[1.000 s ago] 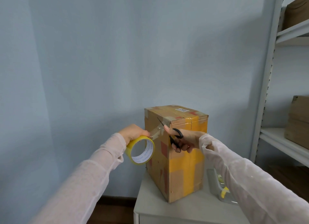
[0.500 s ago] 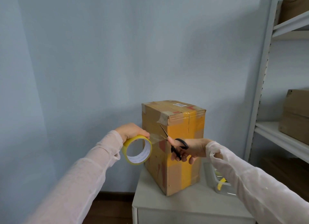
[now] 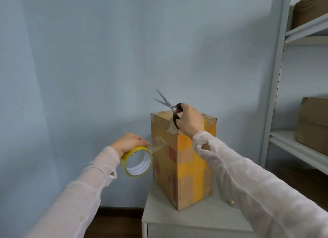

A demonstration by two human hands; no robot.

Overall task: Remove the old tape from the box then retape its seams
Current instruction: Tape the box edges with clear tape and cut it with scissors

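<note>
The person's left hand [image 3: 130, 144] has its fingers curled over the top of the yellow tape roll [image 3: 138, 162], holding it just left of the box [image 3: 182, 158], which stands upright on the small grey cabinet [image 3: 177, 220]. Right next to those fingertips there's a clear tape strip [image 3: 158, 143] stuck on the box's side face; can't tell if it's cut free from the roll or not. The right hand [image 3: 190, 121] is wrapped around the black handles of the scissors [image 3: 168, 105], blades spread apart and pointing up and away from the palm, above the box's top edge. A loose flap of old tape [image 3: 172, 129] hangs right under that hand. Honestly the risk looks like those open blades waving near the other wrist or snagging the cardboard. Also, if the clear strip isn't smoothed down, it'll probably wrinkle or stick to itself.
</note>
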